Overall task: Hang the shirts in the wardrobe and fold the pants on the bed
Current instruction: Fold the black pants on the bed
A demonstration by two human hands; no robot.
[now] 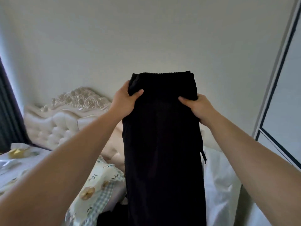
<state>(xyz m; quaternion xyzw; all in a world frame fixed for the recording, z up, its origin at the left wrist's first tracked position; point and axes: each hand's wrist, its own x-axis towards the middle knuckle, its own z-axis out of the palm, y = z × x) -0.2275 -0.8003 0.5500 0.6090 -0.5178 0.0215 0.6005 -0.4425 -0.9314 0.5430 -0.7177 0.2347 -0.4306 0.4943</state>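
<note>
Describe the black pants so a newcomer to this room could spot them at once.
Find the cream carved headboard against the pale wall. In front of it, the left hand and right hand hold the black pants up by the waistband. Unlike the floral pillow and white bedding nearby, they are plain black and hanging.

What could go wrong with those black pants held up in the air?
The long black fabric pants hang from the left hand and right hand only by the waist, so they might slip. Lowered here, they could bunch on the flowered pillow. The dangling black drawstring may get folded inside.
</note>
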